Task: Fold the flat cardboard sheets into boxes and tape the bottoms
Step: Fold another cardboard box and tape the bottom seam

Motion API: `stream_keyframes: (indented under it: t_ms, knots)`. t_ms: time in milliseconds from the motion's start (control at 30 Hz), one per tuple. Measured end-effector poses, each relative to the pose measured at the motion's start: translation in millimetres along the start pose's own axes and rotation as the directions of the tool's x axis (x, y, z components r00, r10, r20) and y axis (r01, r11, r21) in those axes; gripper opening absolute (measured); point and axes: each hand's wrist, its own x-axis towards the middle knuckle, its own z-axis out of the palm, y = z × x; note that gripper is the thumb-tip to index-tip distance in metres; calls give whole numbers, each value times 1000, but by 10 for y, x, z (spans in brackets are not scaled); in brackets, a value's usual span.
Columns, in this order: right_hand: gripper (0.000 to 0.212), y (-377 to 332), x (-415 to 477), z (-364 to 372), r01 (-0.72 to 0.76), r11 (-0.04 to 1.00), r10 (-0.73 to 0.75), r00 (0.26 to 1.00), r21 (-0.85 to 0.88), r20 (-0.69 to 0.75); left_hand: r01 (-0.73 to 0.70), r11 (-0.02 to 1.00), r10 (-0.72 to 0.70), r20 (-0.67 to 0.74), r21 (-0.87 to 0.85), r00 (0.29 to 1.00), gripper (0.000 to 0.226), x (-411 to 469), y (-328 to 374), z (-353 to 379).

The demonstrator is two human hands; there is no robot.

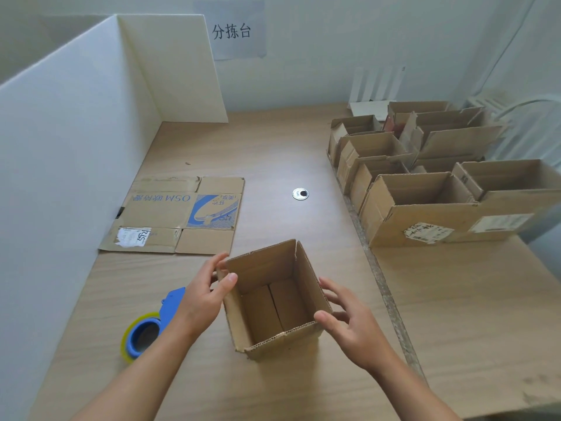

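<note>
1. Cardboard box [276, 302]: it's standing upright with the top open on the wooden table [273, 147], near the front edge and between the person's two hands. The bottom flaps are folded shut inside, with a seam down the middle.
2. Far left, a white partition [76, 132] runs along the table's side and wraps around the back corner.
3. Just beside it lies a flat cardboard sheet [179, 214], still unfolded, with blue print and a torn label on it.
4. Closer in, a blue tape dispenser [148, 326] with a yellowish roll lies on the table, partly behind the left forearm.
5. Left hand [203, 296] has the box's left wall in a pinch, thumb over the rim and fingers curled around the far left corner.
6. Right hand [349, 323] is loose and spread out. The thumb tip is against the near right corner and the fingers are fairly straight along the outside of the right wall.
7. Past the box, a small metal grommet [300, 194] is set into the tabletop.
8. Far right, a bunch of assembled boxes [425, 183] is clustered together, tops open.
</note>
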Motion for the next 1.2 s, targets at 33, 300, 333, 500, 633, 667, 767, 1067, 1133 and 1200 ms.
stream_keyframes:
  t_ms: [33, 300, 333, 500, 633, 667, 767, 1067, 1133, 1200]
  knots:
    - [53, -1, -22, 17, 2, 1000, -2, 1000, -3, -2, 16, 999, -16, 4, -41, 1000, 47, 11, 7, 7]
    - [31, 105, -278, 106, -145, 989, 149, 968, 37, -203, 91, 978, -86, 35, -185, 996, 48, 152, -66, -5]
    - [27, 129, -318, 125, -183, 982, 187, 957, 38, -223, 100, 972, -92, 46, -215, 995, 42, 156, -58, 1]
    - [17, 197, -546, 310, -378, 926, 373, 920, -19, -122, 147, 960, -115, 144, -237, 983, 47, 89, -80, 20]
    - [49, 170, -617, 645, -421, 904, 423, 906, -75, 19, 176, 952, -130, 190, -250, 973, 38, 63, -114, -32]
    - [61, 183, -608, 714, -425, 903, 427, 904, -67, 20, 186, 949, -136, 200, -256, 970, 38, 63, -131, -35]
    - [112, 215, -604, 916, -432, 901, 433, 900, 32, -53, 216, 940, -158, 223, -265, 962, 42, 44, -168, -81]
    - [94, -21, -542, 1013, -234, 931, 330, 868, 279, -372, 161, 944, -55, 345, -288, 937, 62, -183, -143, -53]
    - [83, -55, -544, 977, -224, 933, 331, 844, 283, -422, 117, 945, 6, 375, -306, 927, 81, -217, -85, -63]
    - [75, -96, -552, 933, -209, 934, 327, 827, 289, -457, 82, 944, 58, 404, -319, 913, 85, -235, -14, -57]
